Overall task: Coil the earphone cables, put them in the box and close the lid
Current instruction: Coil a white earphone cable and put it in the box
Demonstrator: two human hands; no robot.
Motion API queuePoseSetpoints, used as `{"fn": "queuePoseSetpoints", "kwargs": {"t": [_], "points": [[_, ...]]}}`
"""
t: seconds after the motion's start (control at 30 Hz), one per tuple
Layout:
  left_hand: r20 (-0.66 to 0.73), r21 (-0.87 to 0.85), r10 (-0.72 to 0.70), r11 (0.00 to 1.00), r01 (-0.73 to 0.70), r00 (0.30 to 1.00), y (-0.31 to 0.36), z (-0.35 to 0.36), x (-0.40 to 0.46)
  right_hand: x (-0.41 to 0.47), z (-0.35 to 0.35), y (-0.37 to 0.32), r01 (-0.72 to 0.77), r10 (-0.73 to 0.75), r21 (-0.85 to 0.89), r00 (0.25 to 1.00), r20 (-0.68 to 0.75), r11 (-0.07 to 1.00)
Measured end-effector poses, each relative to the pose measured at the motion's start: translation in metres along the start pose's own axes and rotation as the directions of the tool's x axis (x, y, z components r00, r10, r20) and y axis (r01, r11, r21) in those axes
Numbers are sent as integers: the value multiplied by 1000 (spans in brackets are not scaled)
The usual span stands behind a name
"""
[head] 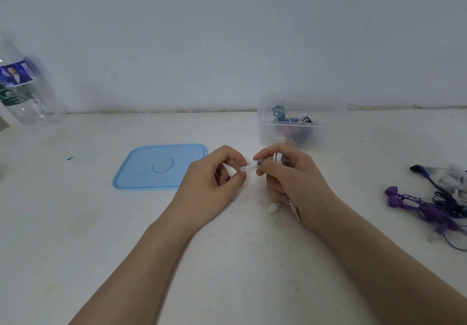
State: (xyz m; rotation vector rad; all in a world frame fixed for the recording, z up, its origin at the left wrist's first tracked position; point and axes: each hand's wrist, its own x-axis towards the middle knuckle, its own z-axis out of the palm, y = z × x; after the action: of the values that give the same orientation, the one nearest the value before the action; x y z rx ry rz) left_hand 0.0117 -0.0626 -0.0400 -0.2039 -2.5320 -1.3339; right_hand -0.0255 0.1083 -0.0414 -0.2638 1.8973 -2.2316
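Observation:
My right hand (285,180) grips a white earphone cable (278,158) wound into a coil around its fingers, and white earbuds (273,208) hang below it onto the table. My left hand (217,180) pinches the cable's white plug end (246,168) between thumb and fingertip, right next to the right hand. Behind the hands, the clear plastic box (328,132) stands open and holds coiled blue and dark earphones (280,116). Its blue lid (159,166) lies flat on the table to the left.
A tangle of purple, dark blue and white earphones (434,203) lies at the right edge of the white table. A clear plastic bottle (22,89) stands at the far left by the wall. A small blue mark (70,158) sits left of the lid.

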Motion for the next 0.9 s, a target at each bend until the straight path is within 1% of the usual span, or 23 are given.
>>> {"fn": "queuePoseSetpoints", "kwargs": {"t": [0.1,0.3,0.47,0.63,0.8,0.9], "points": [[4,-4,10,1000,-10,1000,0,1,-1,0,-1,1,2,-2,12,1000,21,1000],[-9,-20,28,999,-28,1000,1,1,-1,1,0,3,32,-30,-52,999,41,998],[-15,-18,46,999,-46,999,0,0,-1,1,0,3,21,-20,-15,999,34,1000],[-19,-33,73,997,-74,997,0,-1,0,2,-3,1,14,-17,40,998,60,999],[-26,-104,82,991,-85,996,-2,-2,0,2,-7,-3,-81,62,137,989,133,987],[0,-164,80,983,-79,997,0,-2,1,2,-9,-5,-140,106,191,979,176,972]]}}
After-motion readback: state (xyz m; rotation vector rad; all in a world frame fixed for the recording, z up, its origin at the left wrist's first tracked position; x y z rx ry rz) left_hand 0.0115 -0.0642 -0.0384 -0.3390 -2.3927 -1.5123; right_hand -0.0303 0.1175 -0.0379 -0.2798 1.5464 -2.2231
